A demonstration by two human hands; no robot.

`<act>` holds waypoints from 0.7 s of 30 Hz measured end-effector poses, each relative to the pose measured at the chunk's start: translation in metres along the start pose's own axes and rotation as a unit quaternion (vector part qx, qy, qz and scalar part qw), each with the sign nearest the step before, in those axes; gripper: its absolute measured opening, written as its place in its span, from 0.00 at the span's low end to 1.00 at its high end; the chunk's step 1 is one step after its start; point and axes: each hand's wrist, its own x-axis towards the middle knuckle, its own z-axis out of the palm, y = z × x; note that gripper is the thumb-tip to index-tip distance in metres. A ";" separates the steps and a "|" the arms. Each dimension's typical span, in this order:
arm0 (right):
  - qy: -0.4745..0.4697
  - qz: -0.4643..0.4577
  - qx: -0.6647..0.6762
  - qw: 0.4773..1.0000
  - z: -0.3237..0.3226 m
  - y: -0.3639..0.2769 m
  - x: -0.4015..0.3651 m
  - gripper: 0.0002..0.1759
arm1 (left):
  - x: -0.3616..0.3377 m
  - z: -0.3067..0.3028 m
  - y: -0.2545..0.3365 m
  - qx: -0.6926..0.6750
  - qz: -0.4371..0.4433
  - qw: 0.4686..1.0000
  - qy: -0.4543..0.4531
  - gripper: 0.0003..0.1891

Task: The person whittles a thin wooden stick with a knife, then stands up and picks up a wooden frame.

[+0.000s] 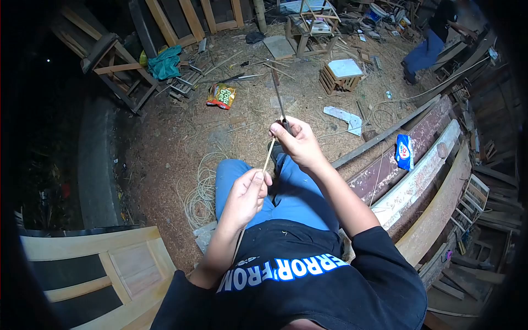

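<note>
My right hand (300,144) is closed around the dark handle of a long, narrow-bladed knife (279,96), its blade pointing up and away from me. A thin pale cane strip (269,156) runs down from the knife handle and right thumb to my left hand (248,195). The left fingers pinch this strip above my lap, and its tail hangs below them along the forearm. On the ground by my left knee lies a loose coil of similar cane (199,192).
Long timber beams (418,176) lie to my right, with a blue packet (404,152) on them. A snack bag (221,96), a slatted crate (341,76) and a white cut board (345,119) lie ahead. A wooden door panel (135,264) is at lower left. Another person (432,41) is at far right.
</note>
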 end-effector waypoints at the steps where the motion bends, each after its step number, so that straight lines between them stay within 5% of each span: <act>1: -0.006 0.001 0.001 1.000 -0.001 -0.001 0.002 0.11 | -0.001 0.002 0.002 0.008 -0.009 1.000 0.006 0.15; 11: 0.073 -0.057 -0.075 0.993 -0.031 -0.009 0.021 0.12 | -0.010 -0.014 -0.009 0.153 0.035 0.988 0.007 0.14; 15: 0.030 -0.050 -0.050 0.997 -0.036 -0.004 0.009 0.15 | -0.004 -0.013 -0.007 0.169 0.064 0.983 0.009 0.15; 21: 0.041 -0.093 -0.375 0.921 -0.030 -0.018 -0.027 0.19 | 0.005 -0.011 0.000 0.171 0.087 0.981 -0.001 0.15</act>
